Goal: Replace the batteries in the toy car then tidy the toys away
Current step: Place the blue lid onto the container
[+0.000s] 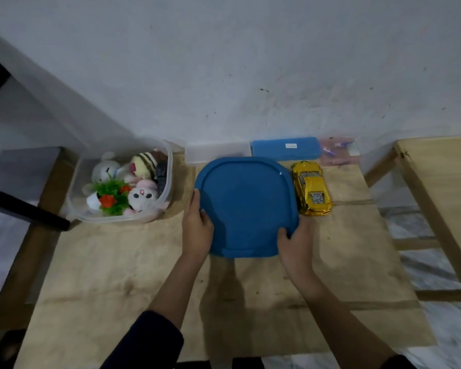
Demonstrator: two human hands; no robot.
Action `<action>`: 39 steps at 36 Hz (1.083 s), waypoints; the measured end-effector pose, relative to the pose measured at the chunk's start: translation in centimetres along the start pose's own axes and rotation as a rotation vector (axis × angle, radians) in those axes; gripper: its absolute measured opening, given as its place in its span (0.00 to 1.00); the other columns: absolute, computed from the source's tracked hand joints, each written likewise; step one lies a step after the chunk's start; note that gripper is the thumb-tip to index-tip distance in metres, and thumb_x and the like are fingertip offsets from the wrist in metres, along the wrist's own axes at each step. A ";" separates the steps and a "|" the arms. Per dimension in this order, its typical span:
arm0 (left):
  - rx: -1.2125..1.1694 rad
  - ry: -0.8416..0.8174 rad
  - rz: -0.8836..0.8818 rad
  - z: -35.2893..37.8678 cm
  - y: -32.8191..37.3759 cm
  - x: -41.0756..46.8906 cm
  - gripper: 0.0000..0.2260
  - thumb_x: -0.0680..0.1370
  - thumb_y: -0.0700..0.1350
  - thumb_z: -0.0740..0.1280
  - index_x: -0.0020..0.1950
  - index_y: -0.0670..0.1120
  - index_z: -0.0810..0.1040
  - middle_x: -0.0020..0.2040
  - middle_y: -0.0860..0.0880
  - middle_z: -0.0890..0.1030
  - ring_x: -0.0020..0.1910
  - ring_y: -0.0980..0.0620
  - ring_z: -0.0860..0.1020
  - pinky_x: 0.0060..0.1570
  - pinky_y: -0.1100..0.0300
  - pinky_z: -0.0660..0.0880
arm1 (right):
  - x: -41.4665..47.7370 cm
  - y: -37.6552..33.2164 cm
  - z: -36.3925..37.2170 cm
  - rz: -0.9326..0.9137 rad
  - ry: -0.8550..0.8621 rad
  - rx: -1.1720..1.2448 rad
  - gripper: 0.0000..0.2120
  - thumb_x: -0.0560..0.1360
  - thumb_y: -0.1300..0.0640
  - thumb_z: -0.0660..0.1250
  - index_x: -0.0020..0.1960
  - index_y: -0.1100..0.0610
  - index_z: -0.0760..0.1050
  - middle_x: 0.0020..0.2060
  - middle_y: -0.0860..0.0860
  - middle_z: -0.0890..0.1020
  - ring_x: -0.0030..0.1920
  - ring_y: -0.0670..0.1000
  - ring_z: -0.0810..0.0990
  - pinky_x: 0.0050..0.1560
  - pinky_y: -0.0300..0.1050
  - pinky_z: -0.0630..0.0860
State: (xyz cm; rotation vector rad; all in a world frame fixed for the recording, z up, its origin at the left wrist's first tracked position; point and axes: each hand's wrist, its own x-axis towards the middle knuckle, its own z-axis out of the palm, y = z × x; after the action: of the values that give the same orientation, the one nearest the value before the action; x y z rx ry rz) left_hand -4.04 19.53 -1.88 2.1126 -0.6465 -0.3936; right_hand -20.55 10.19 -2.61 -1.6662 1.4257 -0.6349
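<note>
You hold the lid [246,206] over the middle of the table [117,262], your left hand [197,225] gripping its left edge and your right hand [294,239] its near right corner. The toy car [311,188] lies just right of it. The tub [170,169], with soft toys [141,195] in it, stands to the left. Behind the lid, by the wall, a flat case [217,153] lies left of a second case [285,149].

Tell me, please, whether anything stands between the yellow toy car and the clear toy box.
Yes: the blue lid, gripped by the left hand and right hand, lies between the toy car on its right and the toy box on its left.
</note>
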 end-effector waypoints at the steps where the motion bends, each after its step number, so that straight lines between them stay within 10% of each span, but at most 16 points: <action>1: -0.003 0.008 0.018 -0.5 0.5 0.3 0.25 0.79 0.32 0.55 0.75 0.42 0.58 0.76 0.47 0.59 0.69 0.59 0.60 0.54 0.87 0.53 | 0.1 -0.6 0.1 -0.010 0.006 0.034 0.18 0.74 0.64 0.62 0.63 0.61 0.66 0.55 0.55 0.72 0.54 0.51 0.72 0.51 0.43 0.72; 21: 0.190 0.081 -0.073 -18.0 -6.0 4.6 0.24 0.82 0.36 0.51 0.77 0.48 0.51 0.78 0.51 0.50 0.76 0.52 0.51 0.74 0.57 0.52 | -1.8 -11.8 11.8 -0.081 -0.546 0.000 0.07 0.77 0.60 0.61 0.55 0.58 0.70 0.47 0.53 0.79 0.45 0.49 0.79 0.45 0.47 0.79; 28: 0.294 0.076 -0.123 -19.7 -10.4 6.1 0.22 0.83 0.44 0.48 0.77 0.46 0.48 0.78 0.48 0.49 0.77 0.48 0.43 0.74 0.56 0.42 | -3.1 -15.8 15.7 -0.104 -0.480 -0.019 0.03 0.80 0.58 0.56 0.52 0.58 0.64 0.44 0.55 0.75 0.42 0.53 0.77 0.42 0.49 0.77; 39: 0.127 -0.042 -0.092 -21.7 -11.5 11.5 0.30 0.79 0.33 0.53 0.77 0.49 0.48 0.78 0.49 0.51 0.75 0.47 0.57 0.66 0.68 0.56 | -4.1 -18.7 17.8 -0.151 -0.262 -0.149 0.04 0.80 0.62 0.56 0.46 0.61 0.64 0.31 0.48 0.66 0.31 0.47 0.69 0.24 0.31 0.65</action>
State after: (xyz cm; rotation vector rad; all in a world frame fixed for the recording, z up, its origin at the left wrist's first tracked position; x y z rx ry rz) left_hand 19.55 32.67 0.71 2.2663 -0.6142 -0.4596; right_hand 3.04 18.98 4.26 -1.9099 1.1915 -0.3808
